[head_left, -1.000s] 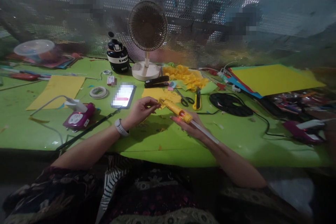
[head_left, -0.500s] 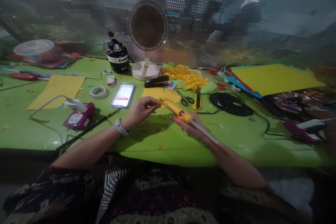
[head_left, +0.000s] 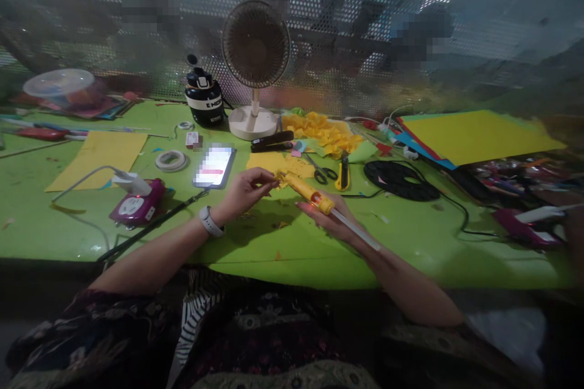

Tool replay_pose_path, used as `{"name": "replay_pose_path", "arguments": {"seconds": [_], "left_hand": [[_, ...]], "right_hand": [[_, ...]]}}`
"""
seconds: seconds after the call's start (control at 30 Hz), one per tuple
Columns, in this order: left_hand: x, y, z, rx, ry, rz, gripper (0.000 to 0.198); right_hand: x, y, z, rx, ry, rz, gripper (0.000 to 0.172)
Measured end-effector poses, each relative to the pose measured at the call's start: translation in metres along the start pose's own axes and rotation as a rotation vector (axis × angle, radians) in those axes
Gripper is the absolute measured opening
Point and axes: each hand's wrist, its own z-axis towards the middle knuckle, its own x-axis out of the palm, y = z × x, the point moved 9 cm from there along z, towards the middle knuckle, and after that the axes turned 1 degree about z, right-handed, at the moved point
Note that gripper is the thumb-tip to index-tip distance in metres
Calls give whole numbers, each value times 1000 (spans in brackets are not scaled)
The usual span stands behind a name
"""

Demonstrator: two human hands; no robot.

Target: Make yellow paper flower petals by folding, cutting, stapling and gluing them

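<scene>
My right hand [head_left: 331, 217] is closed round a yellow hot glue gun [head_left: 312, 196], a clear glue stick [head_left: 356, 230] jutting out of its rear end. A small light glows on the gun's side. The nozzle points left, up to the fingertips of my left hand [head_left: 249, 192]. Those fingers pinch a small yellow piece of paper [head_left: 280, 179], partly hidden by the fingers and nozzle. Behind both hands, a cut orange-yellow paper sheet [head_left: 267, 163] lies on the green table [head_left: 255, 261]. A pale watch band circles my left wrist.
Scissors [head_left: 325, 175], a yellow box cutter [head_left: 343, 171] and a black stapler [head_left: 272, 141] lie beyond my hands. Behind stand a fan [head_left: 256, 45] and a black bottle [head_left: 204, 100]. Left are a phone [head_left: 214, 165], tape roll [head_left: 171, 160] and purple power adapter [head_left: 137, 203]; right, a black cable reel [head_left: 401, 180].
</scene>
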Motion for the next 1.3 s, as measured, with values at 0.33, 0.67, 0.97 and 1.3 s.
{"name": "replay_pose_path", "arguments": {"seconds": [0.33, 0.67, 0.97, 1.3], "left_hand": [[-1, 0, 0, 30, -2, 13, 25], [0, -3, 0, 55, 2, 24, 22], [-4, -2, 2, 50, -34, 67, 26], [-25, 21, 8, -295, -185, -196, 42]], "right_hand": [[1, 0, 1, 0, 12, -17, 39], [0, 7, 0, -67, -4, -47, 38], [3, 12, 5, -263, -3, -191, 42], [-58, -7, -5, -266, -72, -499, 29]]}}
